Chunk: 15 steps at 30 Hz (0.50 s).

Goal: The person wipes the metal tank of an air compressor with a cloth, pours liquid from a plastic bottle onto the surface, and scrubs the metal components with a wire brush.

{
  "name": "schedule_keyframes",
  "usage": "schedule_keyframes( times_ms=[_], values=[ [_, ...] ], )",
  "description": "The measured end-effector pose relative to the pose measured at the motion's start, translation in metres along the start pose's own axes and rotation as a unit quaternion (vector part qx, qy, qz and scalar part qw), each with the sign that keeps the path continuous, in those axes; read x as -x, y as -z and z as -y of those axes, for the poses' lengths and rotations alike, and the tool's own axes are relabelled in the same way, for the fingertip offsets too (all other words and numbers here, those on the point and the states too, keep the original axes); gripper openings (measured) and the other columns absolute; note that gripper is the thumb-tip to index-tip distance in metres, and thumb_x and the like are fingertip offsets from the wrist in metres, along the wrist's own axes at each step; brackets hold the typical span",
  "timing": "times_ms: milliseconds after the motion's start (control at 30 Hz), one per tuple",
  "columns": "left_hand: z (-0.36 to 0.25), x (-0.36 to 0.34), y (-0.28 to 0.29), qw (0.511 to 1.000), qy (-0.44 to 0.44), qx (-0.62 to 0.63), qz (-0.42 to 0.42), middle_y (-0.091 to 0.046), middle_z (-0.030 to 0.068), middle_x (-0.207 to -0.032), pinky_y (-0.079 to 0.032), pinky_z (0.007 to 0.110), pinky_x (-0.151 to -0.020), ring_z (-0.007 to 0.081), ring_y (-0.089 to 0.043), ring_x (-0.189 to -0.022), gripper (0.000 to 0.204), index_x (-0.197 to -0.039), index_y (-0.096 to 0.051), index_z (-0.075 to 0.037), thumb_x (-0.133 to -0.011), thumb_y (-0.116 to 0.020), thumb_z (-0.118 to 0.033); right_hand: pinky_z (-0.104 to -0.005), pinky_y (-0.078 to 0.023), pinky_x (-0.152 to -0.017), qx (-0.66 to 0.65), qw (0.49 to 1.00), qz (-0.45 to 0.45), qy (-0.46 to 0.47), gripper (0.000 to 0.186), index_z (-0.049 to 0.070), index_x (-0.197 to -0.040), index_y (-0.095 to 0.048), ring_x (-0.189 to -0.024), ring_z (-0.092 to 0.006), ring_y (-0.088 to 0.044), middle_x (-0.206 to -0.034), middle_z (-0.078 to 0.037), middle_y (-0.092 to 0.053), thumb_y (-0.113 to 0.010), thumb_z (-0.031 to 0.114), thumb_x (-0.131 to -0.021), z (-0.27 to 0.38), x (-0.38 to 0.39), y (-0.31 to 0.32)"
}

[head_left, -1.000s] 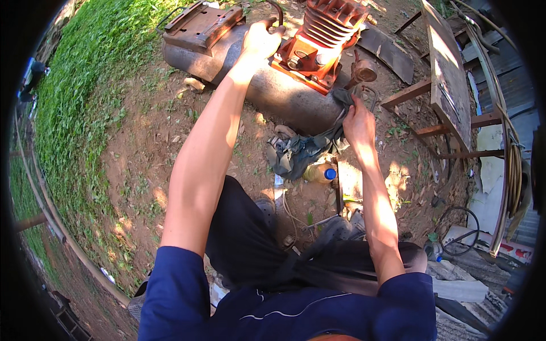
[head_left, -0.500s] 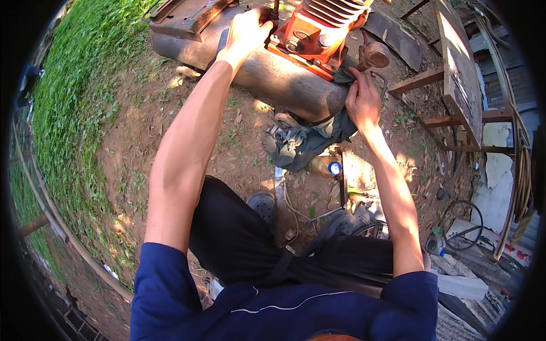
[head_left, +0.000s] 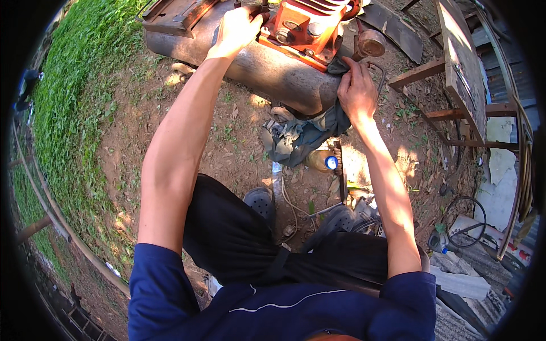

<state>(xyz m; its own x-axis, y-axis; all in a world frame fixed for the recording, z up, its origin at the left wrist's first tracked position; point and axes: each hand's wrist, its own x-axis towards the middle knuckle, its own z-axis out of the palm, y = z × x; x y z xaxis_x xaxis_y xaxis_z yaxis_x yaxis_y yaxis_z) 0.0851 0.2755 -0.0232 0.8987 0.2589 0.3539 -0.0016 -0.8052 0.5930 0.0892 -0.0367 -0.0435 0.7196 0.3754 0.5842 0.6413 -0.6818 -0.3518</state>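
My left hand [head_left: 239, 33] is closed at the near side of the orange-red compressor pump [head_left: 304, 28], by a short upright pipe; what its fingers hold is hidden. The pump sits on a weathered grey cylindrical tank [head_left: 270, 74], beside a rusty mounting plate [head_left: 166, 17]. My right hand [head_left: 357, 91] has curved fingers on a dark rag [head_left: 336, 66] at the tank's right end, near a rusty round fitting [head_left: 369, 44]. A crumpled dark cloth [head_left: 301, 139] hangs below the tank onto the dirt, next to a plastic bottle with a blue cap [head_left: 321, 162].
At the right stand a wooden board on a rusty frame [head_left: 460, 79], coiled hoses and corrugated sheets [head_left: 466, 290]. Grass [head_left: 68, 102] and long poles [head_left: 71, 233] lie left. My feet in grey clogs [head_left: 259, 204] rest on dirt among cords and scrap.
The tank and pump appear higher and further left in the view. Both my hands shifted with them; the left arm moved left, and the right hand's fingers moved up along the rag.
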Motion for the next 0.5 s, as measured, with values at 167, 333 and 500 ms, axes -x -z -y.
schedule_keyframes(
  times_ms=[167,333,500],
  values=[
    [-0.03,0.003,0.004,0.994,0.097,-0.052,0.005,-0.075,0.0116,-0.096,-0.055,0.033,-0.078,0.0222,-0.073,-0.085,0.03,-0.113,-0.074,-0.014,-0.09,-0.064,-0.031,-0.0446,-0.055,-0.079,0.013,1.0,0.005,-0.016,0.03,0.011,-0.115,-0.064,-0.092,-0.0351,-0.066,-0.102,-0.013,-0.066,-0.055,0.009,-0.087,0.003,0.0,0.002],
    [-0.012,-0.002,0.001,0.996,0.051,0.06,-0.036,-0.075,0.0145,-0.097,-0.055,0.033,-0.077,0.022,-0.073,-0.084,0.037,-0.117,-0.071,-0.01,-0.089,-0.067,-0.032,-0.0441,-0.055,-0.078,-0.007,0.999,0.007,-0.032,0.03,0.012,-0.116,-0.064,-0.092,-0.0348,-0.067,-0.103,-0.013,-0.066,-0.054,0.011,-0.087,0.006,-0.001,0.001],
    [-0.02,-0.001,0.002,0.996,0.07,0.043,-0.04,-0.074,0.0153,-0.1,-0.055,0.032,-0.079,0.0205,-0.073,-0.087,0.039,-0.12,-0.069,-0.006,-0.089,-0.067,-0.029,-0.0445,-0.055,-0.078,-0.006,0.999,0.007,-0.035,0.03,0.013,-0.116,-0.064,-0.092,-0.0349,-0.067,-0.103,-0.012,-0.066,-0.054,0.012,-0.088,0.004,-0.002,0.002]
  ],
)
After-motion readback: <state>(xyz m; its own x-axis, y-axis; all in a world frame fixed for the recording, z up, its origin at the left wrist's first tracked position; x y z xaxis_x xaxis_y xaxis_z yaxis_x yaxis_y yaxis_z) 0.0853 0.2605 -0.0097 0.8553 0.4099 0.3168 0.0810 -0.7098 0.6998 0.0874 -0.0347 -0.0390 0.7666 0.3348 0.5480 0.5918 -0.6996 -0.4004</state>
